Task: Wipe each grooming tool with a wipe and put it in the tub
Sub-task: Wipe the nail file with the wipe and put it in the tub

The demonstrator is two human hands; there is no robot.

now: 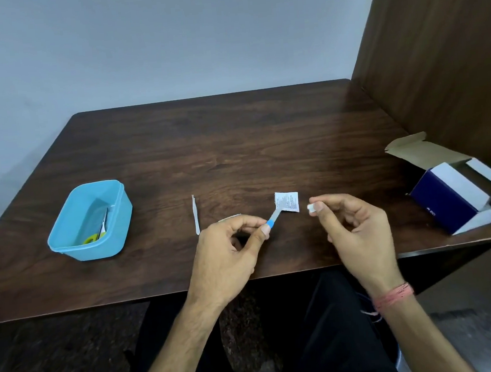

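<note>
The left grip (231, 240) pinches a small tool with a blue handle (272, 221) between thumb and fingertips, its pale tip angled up toward the torn sachet (287, 201) lying on the surface (234, 145) just beyond it. The right grip (357, 226), apart to the right, pinches a small white folded wipe (311, 207). Left of the left grip lie a thin white strip (195, 214) and, farther off, the blue tub (91, 221) holding scissors with green handles (96, 237). An open box (458, 191) sits right of the right grip.
</note>
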